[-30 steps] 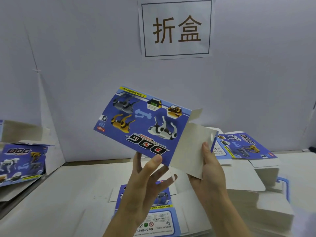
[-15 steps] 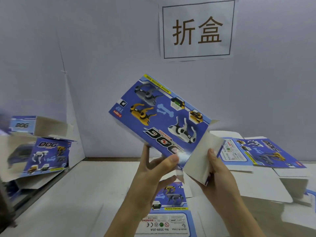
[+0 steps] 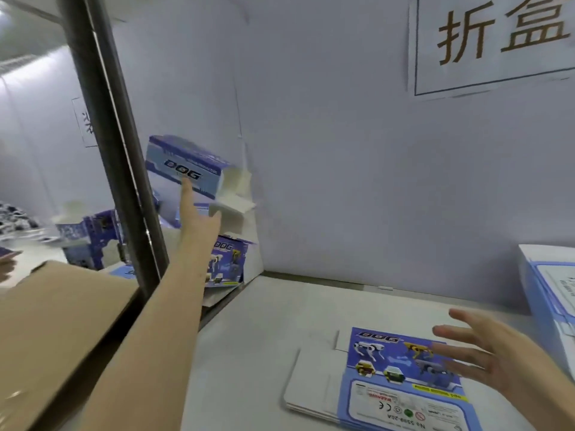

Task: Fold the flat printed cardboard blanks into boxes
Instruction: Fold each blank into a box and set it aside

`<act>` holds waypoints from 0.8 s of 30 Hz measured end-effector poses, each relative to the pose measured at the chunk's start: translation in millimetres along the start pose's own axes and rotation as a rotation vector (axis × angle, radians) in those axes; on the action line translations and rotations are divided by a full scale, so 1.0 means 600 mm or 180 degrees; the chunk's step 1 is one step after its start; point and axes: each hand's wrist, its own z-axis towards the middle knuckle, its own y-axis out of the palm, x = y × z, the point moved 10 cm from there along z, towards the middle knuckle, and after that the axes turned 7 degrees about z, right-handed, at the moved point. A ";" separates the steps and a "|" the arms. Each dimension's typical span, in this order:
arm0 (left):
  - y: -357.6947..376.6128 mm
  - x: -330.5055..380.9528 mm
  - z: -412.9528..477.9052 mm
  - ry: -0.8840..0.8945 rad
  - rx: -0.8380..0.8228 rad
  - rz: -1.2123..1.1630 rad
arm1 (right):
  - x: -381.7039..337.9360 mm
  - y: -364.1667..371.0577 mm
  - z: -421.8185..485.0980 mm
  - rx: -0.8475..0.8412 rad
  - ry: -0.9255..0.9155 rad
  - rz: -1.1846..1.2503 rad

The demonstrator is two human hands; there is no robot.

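A folded blue DOG box (image 3: 186, 168) hangs in the air at the left, above a heap of folded boxes (image 3: 228, 262). My left hand (image 3: 197, 219) stretches out under it with fingers straight, the forefinger tip at the box's lower face. A stack of flat printed blanks (image 3: 389, 381) lies on the white table in front of me. My right hand (image 3: 485, 359) hovers open over the right side of that stack, fingers spread, holding nothing.
A dark metal post (image 3: 115, 144) stands at the left beside a brown carton flap (image 3: 49, 331). A tall pile of blanks (image 3: 547, 300) sits at the right edge. A paper sign (image 3: 497, 42) hangs on the white partition behind the table (image 3: 264, 337).
Both hands held the box in front of me before. Now the view has swung left, my left arm has reached out toward the heap, and my right hand has let go and dropped over the blanks.
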 end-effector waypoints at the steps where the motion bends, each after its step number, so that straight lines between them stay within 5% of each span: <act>1: 0.000 -0.006 0.011 0.0113 -0.0037 0.0086 | 0.001 -0.002 0.001 0.0010 0.0024 0.0008; 5: 0.014 -0.078 -0.007 0.0395 -0.0439 0.1900 | 0.001 -0.010 0.003 0.0011 0.0086 0.0051; 8: 0.059 -0.224 -0.075 0.0303 -0.1770 0.3354 | -0.002 -0.014 0.003 0.0151 0.0016 -0.0139; 12: 0.059 -0.454 -0.274 -0.0187 -0.4241 0.4726 | -0.003 -0.012 -0.001 0.0284 -0.0038 -0.0595; 14: 0.015 -0.537 -0.355 -0.0393 -0.4907 0.5387 | -0.002 -0.014 -0.004 0.0337 -0.0060 -0.0755; 20: -0.014 -0.607 -0.430 0.1037 -0.5288 0.6372 | -0.013 -0.039 -0.006 0.0544 -0.0211 -0.0934; 24: -0.031 -0.585 -0.419 0.0711 -0.5444 0.6183 | -0.036 -0.044 -0.013 0.0562 -0.0469 -0.0887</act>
